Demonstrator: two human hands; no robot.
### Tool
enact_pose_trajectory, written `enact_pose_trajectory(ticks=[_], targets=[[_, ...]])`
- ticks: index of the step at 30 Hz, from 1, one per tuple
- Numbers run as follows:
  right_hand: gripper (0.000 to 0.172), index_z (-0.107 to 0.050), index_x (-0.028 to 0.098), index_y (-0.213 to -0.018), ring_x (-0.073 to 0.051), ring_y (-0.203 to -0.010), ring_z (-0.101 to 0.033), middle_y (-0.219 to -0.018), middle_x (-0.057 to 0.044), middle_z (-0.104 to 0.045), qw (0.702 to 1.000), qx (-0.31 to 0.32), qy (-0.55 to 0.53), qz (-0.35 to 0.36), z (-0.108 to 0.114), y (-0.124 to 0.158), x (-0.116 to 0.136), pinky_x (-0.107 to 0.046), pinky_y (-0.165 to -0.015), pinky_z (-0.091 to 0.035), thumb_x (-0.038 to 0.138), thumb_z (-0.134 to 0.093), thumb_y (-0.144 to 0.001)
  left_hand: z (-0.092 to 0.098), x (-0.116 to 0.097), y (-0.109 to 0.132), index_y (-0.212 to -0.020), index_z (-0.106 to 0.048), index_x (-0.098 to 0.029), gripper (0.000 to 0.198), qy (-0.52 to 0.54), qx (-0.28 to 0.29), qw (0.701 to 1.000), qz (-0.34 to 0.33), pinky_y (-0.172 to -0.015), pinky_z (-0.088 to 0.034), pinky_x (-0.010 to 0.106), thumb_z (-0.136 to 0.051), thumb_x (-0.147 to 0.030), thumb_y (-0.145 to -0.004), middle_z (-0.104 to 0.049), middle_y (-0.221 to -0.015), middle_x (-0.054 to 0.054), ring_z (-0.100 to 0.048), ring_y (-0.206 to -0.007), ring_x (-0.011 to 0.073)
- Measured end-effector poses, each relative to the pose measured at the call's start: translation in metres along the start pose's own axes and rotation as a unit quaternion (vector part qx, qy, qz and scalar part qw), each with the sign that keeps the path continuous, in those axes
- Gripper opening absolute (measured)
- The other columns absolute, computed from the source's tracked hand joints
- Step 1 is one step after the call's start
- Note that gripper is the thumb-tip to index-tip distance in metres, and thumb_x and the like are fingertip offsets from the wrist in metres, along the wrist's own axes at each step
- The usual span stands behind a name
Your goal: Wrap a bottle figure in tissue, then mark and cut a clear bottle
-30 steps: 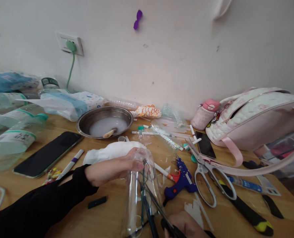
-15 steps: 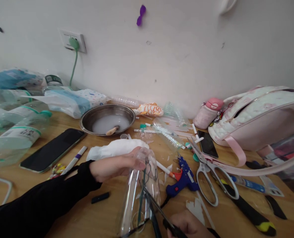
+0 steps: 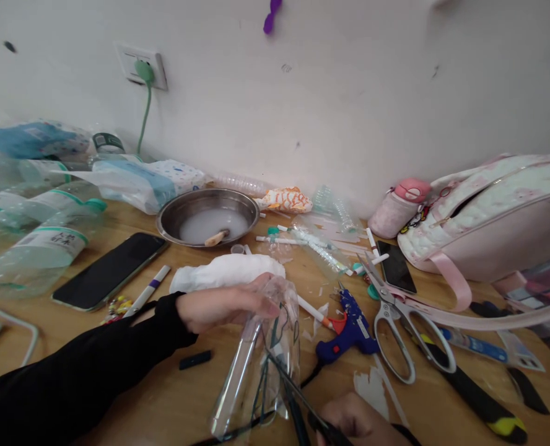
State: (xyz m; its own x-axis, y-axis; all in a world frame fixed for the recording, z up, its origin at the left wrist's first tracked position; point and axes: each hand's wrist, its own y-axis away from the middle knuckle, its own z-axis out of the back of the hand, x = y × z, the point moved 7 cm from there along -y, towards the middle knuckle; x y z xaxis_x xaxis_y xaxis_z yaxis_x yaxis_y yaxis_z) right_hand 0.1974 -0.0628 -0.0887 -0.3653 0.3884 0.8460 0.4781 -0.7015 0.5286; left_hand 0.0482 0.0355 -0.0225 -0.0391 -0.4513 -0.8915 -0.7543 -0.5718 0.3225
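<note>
A clear plastic bottle (image 3: 261, 353) is gripped near its far end by the left hand (image 3: 223, 306), fingers wrapped over the top, and held tilted above the wooden table (image 3: 163, 396). Dark-handled scissors (image 3: 303, 402) are worked into the bottle's side from the right hand (image 3: 356, 424), which is closed around the handles at the lower edge of the view, only partly seen. The cut is judged to be under way and unfinished: the bottle wall is seen split and ragged around the blades, with green strands showing through it, yet the body remains in one piece. White scraps are scattered just right of the hands, beside a blue glue gun (image 3: 347, 328) and large silver scissors (image 3: 393, 322). A white cloth (image 3: 226, 272) lies just beyond the left hand, a steel bowl (image 3: 207, 217) further off.
</note>
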Motion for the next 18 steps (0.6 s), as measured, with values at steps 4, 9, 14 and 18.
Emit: enact_pose_trajectory(ticks=[4, 9, 14, 18], targets=[[0.071, -0.047, 0.019, -0.053, -0.010, -0.054, -0.030, -0.056, 0.003, -0.034, 0.998, 0.054, 0.015, -0.021, -0.004, -0.002, -0.008, -0.024, -0.049, -0.023, 0.089, -0.054, -0.053, 0.000, 0.001, 0.000, -0.092, -0.058, -0.025, 0.026, -0.007, 0.000, 1.000, 0.003, -0.087, -0.045, 0.036, -0.069, -0.036, -0.070, -0.066, -0.094, 0.000, -0.059, -0.096, 0.0237], [0.071, -0.052, 0.018, -0.054, -0.009, -0.050, -0.036, -0.052, 0.003, -0.040, 0.996, 0.088, 0.022, 0.007, -0.004, -0.006, 0.001, -0.022, -0.045, -0.029, 0.089, -0.056, -0.053, 0.001, 0.003, 0.002, -0.089, -0.061, -0.025, 0.026, 0.000, -0.013, 1.000, 0.015, -0.087, -0.045, 0.037, -0.070, -0.033, -0.067, -0.066, -0.095, 0.000, -0.059, -0.099, 0.0264], [0.063, -0.067, 0.016, -0.072, -0.013, -0.060, -0.050, -0.058, 0.001, -0.053, 0.997, 0.069, 0.006, 0.046, 0.002, -0.012, 0.040, -0.021, -0.054, -0.041, 0.078, -0.063, -0.064, -0.002, 0.004, 0.002, -0.095, -0.064, -0.026, 0.032, 0.010, -0.005, 1.000, 0.030, -0.080, -0.046, 0.037, -0.072, -0.035, -0.065, -0.066, -0.088, 0.000, -0.060, -0.089, 0.0253], [0.066, -0.067, 0.015, -0.077, -0.014, -0.063, -0.052, -0.062, -0.001, -0.055, 0.996, 0.073, 0.001, 0.056, 0.007, -0.008, 0.038, -0.022, -0.057, -0.042, 0.080, -0.059, -0.067, 0.003, 0.005, 0.000, -0.095, -0.060, -0.025, 0.035, -0.011, -0.015, 1.000, 0.025, -0.080, -0.047, 0.038, -0.070, -0.039, -0.065, -0.065, -0.095, 0.002, -0.059, -0.095, 0.0273]])
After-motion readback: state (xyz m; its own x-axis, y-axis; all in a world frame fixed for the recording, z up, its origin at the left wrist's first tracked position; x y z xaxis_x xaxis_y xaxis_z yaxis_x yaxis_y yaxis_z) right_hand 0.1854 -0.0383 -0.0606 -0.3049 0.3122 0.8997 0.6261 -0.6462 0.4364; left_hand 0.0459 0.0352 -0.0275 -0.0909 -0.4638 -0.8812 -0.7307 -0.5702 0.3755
